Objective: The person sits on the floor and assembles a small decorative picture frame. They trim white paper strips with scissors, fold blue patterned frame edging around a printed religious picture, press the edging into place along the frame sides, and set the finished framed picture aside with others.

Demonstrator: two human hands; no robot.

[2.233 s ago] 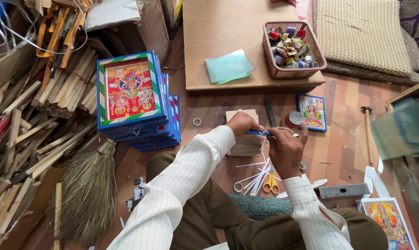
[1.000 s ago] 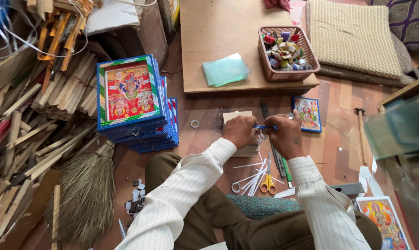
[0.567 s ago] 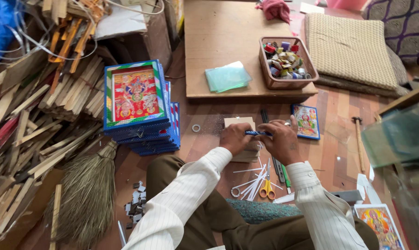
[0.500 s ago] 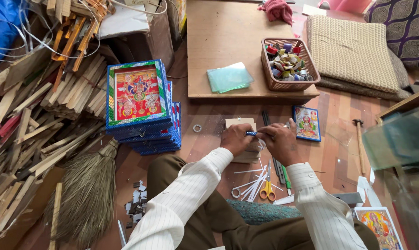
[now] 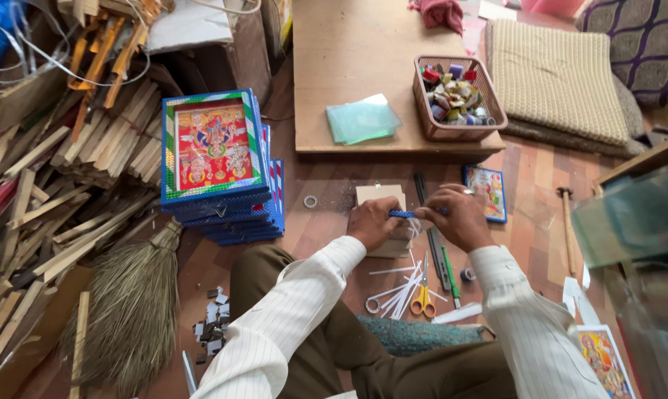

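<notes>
The left hand (image 5: 373,222) and the right hand (image 5: 459,218) meet in front of the person, low over the floor, and together they hold a thin blue strip (image 5: 402,214). The fingers of each hand are closed on one end of it, so only the short middle part shows between them. The strip lies almost level, with its long axis running from one hand to the other, left to right, and both hands are equally near to it.

Directly under the left hand lies a pale wooden block (image 5: 382,198); whether the hand touches it, I cannot tell. Just beyond the right hand lies a small framed picture (image 5: 486,192). Near the wrists, toward the person, lie scissors with yellow handles (image 5: 423,299) among white strips (image 5: 400,290). Well to the left of the left hand stands a stack of blue picture frames (image 5: 219,166), and farther ahead of the hands a basket of small coloured rolls (image 5: 456,100) sits on a low board.
</notes>
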